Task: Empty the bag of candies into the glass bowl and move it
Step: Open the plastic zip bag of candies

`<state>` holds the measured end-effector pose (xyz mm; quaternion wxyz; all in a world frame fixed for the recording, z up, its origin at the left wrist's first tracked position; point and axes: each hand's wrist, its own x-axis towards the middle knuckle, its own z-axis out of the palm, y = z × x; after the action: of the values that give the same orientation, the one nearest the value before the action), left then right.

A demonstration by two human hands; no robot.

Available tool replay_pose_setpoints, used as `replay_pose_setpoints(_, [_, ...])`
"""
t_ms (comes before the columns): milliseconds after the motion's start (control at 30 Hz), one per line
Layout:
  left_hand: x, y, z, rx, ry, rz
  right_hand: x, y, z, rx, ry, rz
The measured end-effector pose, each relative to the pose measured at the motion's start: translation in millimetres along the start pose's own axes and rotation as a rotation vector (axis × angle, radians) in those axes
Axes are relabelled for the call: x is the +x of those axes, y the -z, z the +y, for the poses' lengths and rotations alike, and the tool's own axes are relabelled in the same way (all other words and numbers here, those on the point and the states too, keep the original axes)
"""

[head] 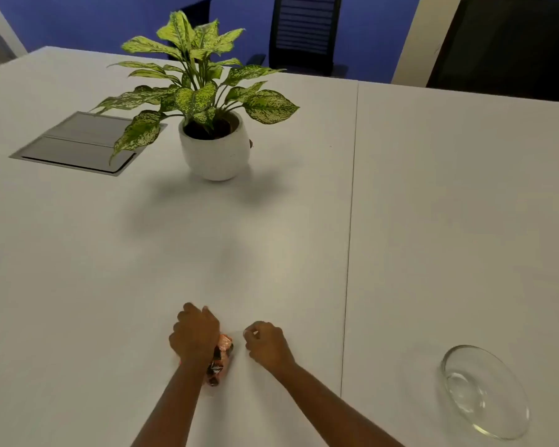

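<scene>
A: What is on the far left of the white table (78, 253)?

B: There is a grey hatch (78, 145) set flat into the table top. Just to the right of it stands a plant (197, 79) with green spotted leaves, in a round white pot (215, 153). One leaf hangs over the right end of the hatch.

A: And nearer to the person?

B: Near the front edge, a little left of the middle, is the left hand (194, 338). Its fingers are curled closed and it sits on top of the bag of candies (220, 359), gripping it. The bag is clear plastic, so I see mostly the orange and dark wrappers inside. It lies on the table, under and just to the right of that hand.

A: What does the right hand do?

B: The right hand (267, 345) is near the bag on its right side. Its fingers are bent and the fingertips are brought together, as in a pinch. I think they hold a clear part of the bag, but the plastic is too faint to say it surely.

A: Where is the bowl?

B: The glass bowl (486, 391) is well apart from both hands, at the near right, beyond the seam (350, 221) of the table. It looks empty.

A: Anything behind?

B: A dark office chair (304, 33) before a blue wall (94, 17).
</scene>
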<state>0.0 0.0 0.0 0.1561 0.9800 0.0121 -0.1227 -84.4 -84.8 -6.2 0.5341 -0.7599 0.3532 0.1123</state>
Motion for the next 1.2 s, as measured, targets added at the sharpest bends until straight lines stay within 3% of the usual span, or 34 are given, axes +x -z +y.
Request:
replay_pose_setpoints(133, [3.0, -4.5, -9.3, -0.18, 0.147, -0.161, 1.4, -4.3, -0.5, 0.168, -0.108, -0.106])
replay_pose_setpoints(233, [1.1, -9.8, -7.3, -0.237, 0.121, -0.201, 2.2, -4.3, 2.9, 0.268, -0.16, -0.124])
replay_pose_setpoints(467, [-6.0, -14.2, 11.4, -0.5, 0.213, -0.248, 0.0, 22.5, 1.7, 0.328, -0.076, 0.047])
replay_pose_setpoints(600, [-4.8, -20.3, 26.7, -0.818, 0.363, -0.371, -4.1, 54.4, -7.4, 0.412, -0.03, 0.056])
replay_pose_setpoints(867, [-17.8, -10.0, 65.7, -1.473, 0.722, -0.749, -22.1, 99.8, -7.3, 0.341, 0.035, 0.118])
replay_pose_setpoints(1000, [-26.6, -6.2, 85.7, -1.631, 0.836, -0.739, -33.2, 106.6, -2.5, 0.34, 0.075, 0.187])
replay_pose_setpoints(1200, [-49.7, -9.4, 107.2, -1.641, 0.898, -0.693, -39.1, 110.0, 6.5, 0.221, 0.242, 0.4])
